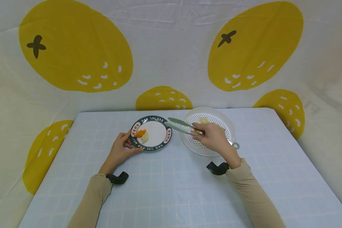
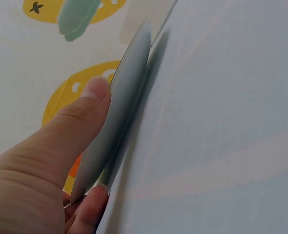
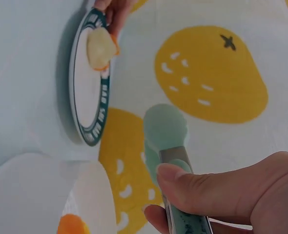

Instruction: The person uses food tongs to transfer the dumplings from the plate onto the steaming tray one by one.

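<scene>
One pair of mint-tipped tongs (image 1: pixel 177 127) is pointing from the right hand (image 1: pixel 212 137) toward ten o'clock, its tips appearing, in the head view, at the three o'clock rim of the green-rimmed plate (image 1: pixel 157 132). That hand is curling round the handles; the tips are standing slightly apart, nothing showing between them. The left hand (image 1: pixel 121 148) is pinching the plate's rim around eight o'clock, nearer the orange piece (image 1: pixel 140 133) and cream piece (image 1: pixel 145 137) lying there. Beneath the right hand, a perforated white strainer (image 1: pixel 192 148) is resting on the bench (image 1: pixel 159 190).
</scene>
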Action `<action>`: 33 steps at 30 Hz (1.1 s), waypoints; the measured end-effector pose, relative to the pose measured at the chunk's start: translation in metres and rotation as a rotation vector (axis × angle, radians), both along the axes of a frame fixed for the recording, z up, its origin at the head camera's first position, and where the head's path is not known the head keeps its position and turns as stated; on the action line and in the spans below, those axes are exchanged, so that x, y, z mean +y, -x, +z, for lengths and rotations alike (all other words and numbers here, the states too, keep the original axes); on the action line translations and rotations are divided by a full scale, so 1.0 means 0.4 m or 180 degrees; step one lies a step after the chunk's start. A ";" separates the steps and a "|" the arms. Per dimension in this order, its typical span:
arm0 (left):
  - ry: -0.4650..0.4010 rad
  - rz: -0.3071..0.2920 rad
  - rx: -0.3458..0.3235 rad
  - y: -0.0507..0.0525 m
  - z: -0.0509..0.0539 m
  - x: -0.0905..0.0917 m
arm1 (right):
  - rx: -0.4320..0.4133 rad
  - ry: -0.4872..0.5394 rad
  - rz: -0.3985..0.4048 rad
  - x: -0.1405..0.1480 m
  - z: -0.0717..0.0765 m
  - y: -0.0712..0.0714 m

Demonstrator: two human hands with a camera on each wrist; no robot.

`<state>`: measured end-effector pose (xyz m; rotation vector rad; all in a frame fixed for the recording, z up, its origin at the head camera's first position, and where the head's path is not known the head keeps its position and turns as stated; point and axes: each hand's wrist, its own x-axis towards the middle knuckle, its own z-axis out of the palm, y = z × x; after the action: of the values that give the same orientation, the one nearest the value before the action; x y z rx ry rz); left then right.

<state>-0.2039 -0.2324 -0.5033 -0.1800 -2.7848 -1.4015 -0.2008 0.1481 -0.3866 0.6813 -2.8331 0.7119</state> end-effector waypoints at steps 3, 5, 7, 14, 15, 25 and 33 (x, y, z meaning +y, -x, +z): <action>0.0004 -0.0024 0.0009 -0.001 0.000 -0.001 | 0.0015 0.0025 0.0047 -0.032 -0.004 0.000; -0.0011 -0.0037 0.0008 -0.002 0.002 -0.001 | -0.0014 0.0059 0.0084 -0.053 -0.005 0.000; -0.0023 -0.0046 0.0007 -0.004 0.004 -0.001 | -0.0079 0.0112 0.0101 -0.076 -0.007 -0.001; -0.0024 -0.0024 -0.0014 -0.006 0.010 -0.002 | -0.0239 0.0195 0.0139 -0.157 -0.022 -0.013; -0.0023 -0.0020 -0.0021 -0.006 0.010 -0.003 | -0.0251 0.0193 0.0140 -0.168 -0.026 -0.016; -0.0044 -0.0051 -0.0034 -0.004 0.004 -0.002 | -0.0485 0.0068 0.0123 -0.239 -0.058 -0.057; -0.0105 -0.0053 0.0034 -0.003 -0.003 -0.003 | -0.0328 -0.0049 0.0042 -0.266 -0.071 -0.081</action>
<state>-0.2026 -0.2337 -0.5045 -0.2099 -2.7562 -1.4449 -0.1683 0.0416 -0.4148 0.6854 -2.9329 0.7489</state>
